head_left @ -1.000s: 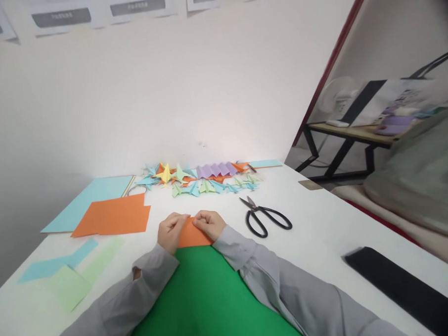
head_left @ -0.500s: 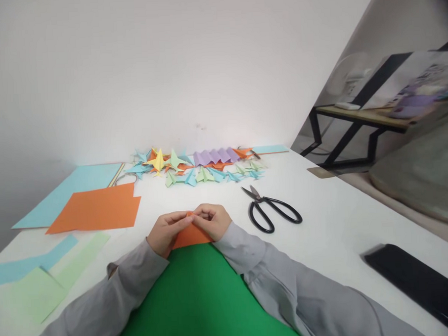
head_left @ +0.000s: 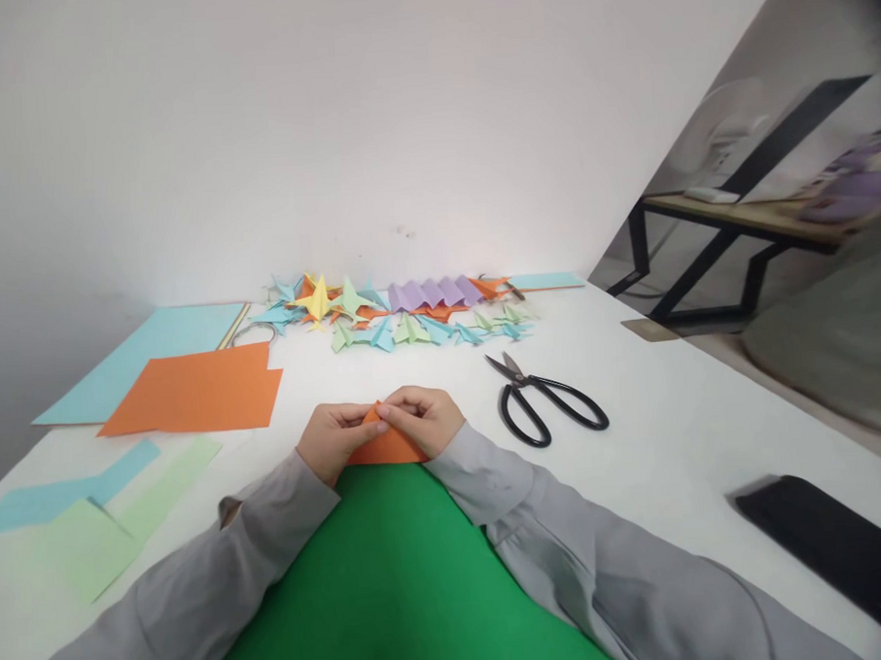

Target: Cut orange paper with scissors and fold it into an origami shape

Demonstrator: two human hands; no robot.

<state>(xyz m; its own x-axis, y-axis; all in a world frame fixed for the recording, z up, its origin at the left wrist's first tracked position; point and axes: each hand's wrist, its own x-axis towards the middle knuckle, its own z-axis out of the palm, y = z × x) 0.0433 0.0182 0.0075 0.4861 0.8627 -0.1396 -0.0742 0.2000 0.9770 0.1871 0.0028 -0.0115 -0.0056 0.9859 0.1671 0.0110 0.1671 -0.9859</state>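
Between my two hands is a piece of orange paper (head_left: 388, 449), its top coming to a folded point and its lower edge lying against the green apron. My left hand (head_left: 337, 437) is closed on its left side, thumb and fingers pinching near the tip. Closed on the right side, my right hand (head_left: 428, 418) has its thumb pressed by the same tip. Both thumbs nearly meet there. The palms hide the side edges of the paper. Black-handled scissors (head_left: 542, 399) lie partly open on the table to the right of my right hand.
Orange sheets (head_left: 195, 391) overlap a light blue sheet (head_left: 131, 358) at left. Nearer are green paper pieces (head_left: 92, 549) and a blue strip (head_left: 60, 497). Folded paper shapes (head_left: 411, 329) line the wall, with a pleated purple paper (head_left: 435, 293). A black object (head_left: 829, 537) lies at right.
The view has shifted slightly, so everything sits a little higher and further right. The orange paper's pointed tip shows more clearly between the thumbs. Both hands keep their grip.
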